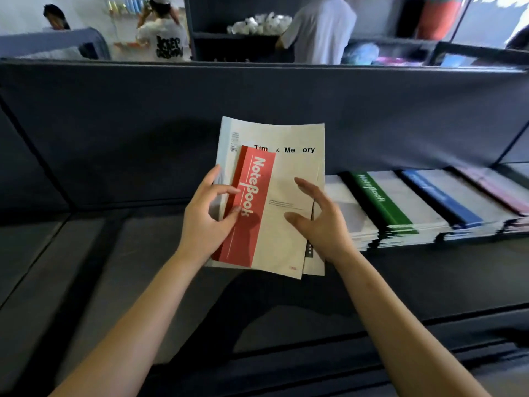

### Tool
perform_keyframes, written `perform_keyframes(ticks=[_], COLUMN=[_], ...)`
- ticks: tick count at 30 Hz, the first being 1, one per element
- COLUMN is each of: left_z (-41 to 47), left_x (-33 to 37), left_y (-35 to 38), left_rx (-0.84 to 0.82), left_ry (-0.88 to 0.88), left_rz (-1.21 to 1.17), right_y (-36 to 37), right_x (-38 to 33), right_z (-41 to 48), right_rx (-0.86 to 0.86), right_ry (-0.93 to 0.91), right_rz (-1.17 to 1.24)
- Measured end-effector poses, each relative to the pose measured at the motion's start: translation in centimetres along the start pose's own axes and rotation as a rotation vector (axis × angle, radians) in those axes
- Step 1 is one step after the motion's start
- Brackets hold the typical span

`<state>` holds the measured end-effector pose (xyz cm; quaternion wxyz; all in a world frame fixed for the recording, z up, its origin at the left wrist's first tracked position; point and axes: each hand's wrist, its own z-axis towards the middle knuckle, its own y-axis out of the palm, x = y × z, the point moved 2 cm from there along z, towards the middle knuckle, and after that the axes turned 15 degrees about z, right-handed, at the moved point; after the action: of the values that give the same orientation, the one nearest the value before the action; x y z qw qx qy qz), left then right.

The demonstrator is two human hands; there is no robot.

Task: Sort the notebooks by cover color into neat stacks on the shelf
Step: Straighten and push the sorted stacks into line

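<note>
Notebooks in a loose pile (pixel 312 167) sit between the two hands, above the middle of the dark shelf (pixel 114 253). The red notebook (pixel 266 227) is on top and a "Time & Memory" notebook (pixel 297 136) shows behind it. The red notebook's long axis runs from the shelf's front edge toward its back wall, with the far end leaning a little to the right. Its red band lies along the left side.

The left hand (pixel 204 222) holds the pile at its left edge, with curled fingers laid over the red band. The right hand (pixel 323 224) is spread wide and claw-like over the pile's right edge, and its fingers are lifted off the cover. Whether its palm touches the paper, I cannot tell.

The sorted row lies wholly to the right of the hands. A pale stack (pixel 343 204) is just beside the pile, followed by a green stack (pixel 380 202), a blue stack (pixel 440 199) and a pink stack (pixel 498 190) toward the shelf's right end. Each stack's long axis runs front to back, roughly parallel with the red notebook. No red stack is visible in that row, and bare shelf stretches to the left.

The right hand is nearer the row and the left hand is nearer the bare stretch. The red notebook probably needs a place of its own, most likely left of the pale stack. It would need little turning to go down there, only squaring to its neighbours.
</note>
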<state>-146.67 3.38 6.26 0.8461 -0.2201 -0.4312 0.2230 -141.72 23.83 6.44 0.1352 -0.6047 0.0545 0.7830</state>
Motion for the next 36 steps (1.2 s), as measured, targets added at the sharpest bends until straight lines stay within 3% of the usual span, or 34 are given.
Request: perform_keyframes(ticks=[14, 19, 21, 29, 36], left_z=[1.5, 1.6, 1.4, 1.3, 3.8], left_x=[17.5, 24.4, 26.2, 29.8, 29.3], left_y=[20.1, 27.6, 29.9, 35.7, 36.7], left_rx=[-0.125, -0.37, -0.388, -0.451, -0.423], left_ry=[0.032, -0.061, -0.039, -0.044, -0.076], left_rz=[-0.161, -0.343, -0.357, -0.291, -0.27], right_y=[-26.0, -35.8, -38.8, -45.4, -48.1], right_x=[1.0, 1.8, 2.2, 5.8, 4.9], right_z=[-1.0, -1.2, -1.2, -1.7, 0.7], right_rx=[0.254, 0.309, 0.304, 0.396, 0.409], right_ry=[-0.102, -0.108, -0.107, 0.017, 0.009], right_rz=[0.028, 0.007, -0.028, -0.115, -0.311])
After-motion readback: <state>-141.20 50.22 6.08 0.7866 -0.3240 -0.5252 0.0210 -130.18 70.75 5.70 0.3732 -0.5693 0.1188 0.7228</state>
